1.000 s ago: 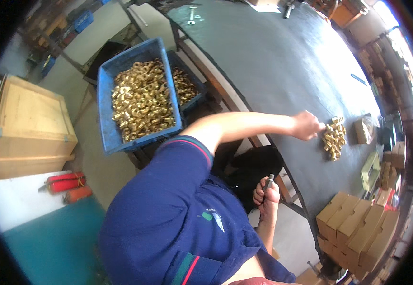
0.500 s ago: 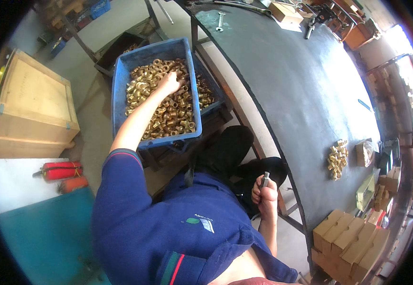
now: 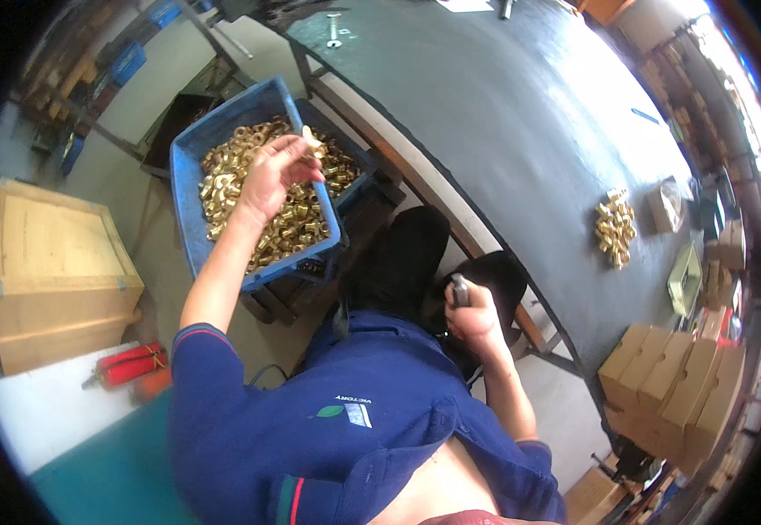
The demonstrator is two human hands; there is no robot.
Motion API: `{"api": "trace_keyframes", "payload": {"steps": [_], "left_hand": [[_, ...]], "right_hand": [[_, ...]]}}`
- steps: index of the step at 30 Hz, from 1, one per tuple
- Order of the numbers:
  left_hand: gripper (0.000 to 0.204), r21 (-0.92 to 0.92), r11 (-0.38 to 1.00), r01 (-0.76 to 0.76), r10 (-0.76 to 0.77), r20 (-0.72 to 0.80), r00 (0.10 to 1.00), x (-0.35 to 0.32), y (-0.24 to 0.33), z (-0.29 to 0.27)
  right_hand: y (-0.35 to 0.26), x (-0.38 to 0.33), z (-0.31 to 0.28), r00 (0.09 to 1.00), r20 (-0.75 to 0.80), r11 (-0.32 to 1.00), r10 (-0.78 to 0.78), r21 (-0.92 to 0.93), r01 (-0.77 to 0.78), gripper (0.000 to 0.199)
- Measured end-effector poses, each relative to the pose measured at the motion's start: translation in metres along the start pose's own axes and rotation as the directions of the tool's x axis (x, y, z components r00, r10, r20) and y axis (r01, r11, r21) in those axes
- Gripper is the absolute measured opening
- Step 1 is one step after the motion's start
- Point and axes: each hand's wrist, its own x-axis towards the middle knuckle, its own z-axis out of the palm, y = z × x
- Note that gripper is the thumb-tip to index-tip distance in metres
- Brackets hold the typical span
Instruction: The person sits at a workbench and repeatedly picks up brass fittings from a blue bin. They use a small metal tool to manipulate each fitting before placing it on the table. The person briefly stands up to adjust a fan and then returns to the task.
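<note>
The left hand (image 3: 268, 179) was over the bin (image 3: 187, 175), thumb and fingers pinched on a brass fitting (image 3: 313, 143) above the bin's right rim. More fittings (image 3: 291, 229) lay heaped inside the bin. To the bin's right, the right hand (image 3: 475, 317) was closed round a metal tool (image 3: 460, 291). Farther right of the bin, a brass pile (image 3: 615, 227) sat on the bench (image 3: 485, 105). A crate (image 3: 57, 254) stood left of the bin.

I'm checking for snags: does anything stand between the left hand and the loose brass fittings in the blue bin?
Nothing visible does. The left hand, holding a brass fitting, is above the open blue bin; the loose fittings lie uncovered below.
</note>
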Motion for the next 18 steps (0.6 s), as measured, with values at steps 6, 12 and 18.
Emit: {"api": "trace_keyframes", "payload": {"steps": [6, 12, 18], "left_hand": [[0.014, 0.092, 0.985, 0.146, -0.169, 0.342, 0.924, -0.034, -0.052, 0.111], [0.01, 0.336, 0.932, 0.135, -0.297, 0.497, 0.815, -0.047, -0.079, 0.153], [0.009, 0.427, 0.889, 0.163, -0.387, 0.512, 0.767, -0.045, -0.083, 0.17]], "right_hand": [[-0.014, 0.008, 0.005, 0.968, 0.045, 0.905, -0.248, -0.347, 0.248, 0.017], [-0.005, -0.006, -0.016, 0.988, -0.027, 0.975, -0.151, -0.167, 0.145, 0.022], [0.011, -0.007, -0.031, 0.978, 0.205, 0.966, 0.03, 0.247, -0.081, 0.011]]}}
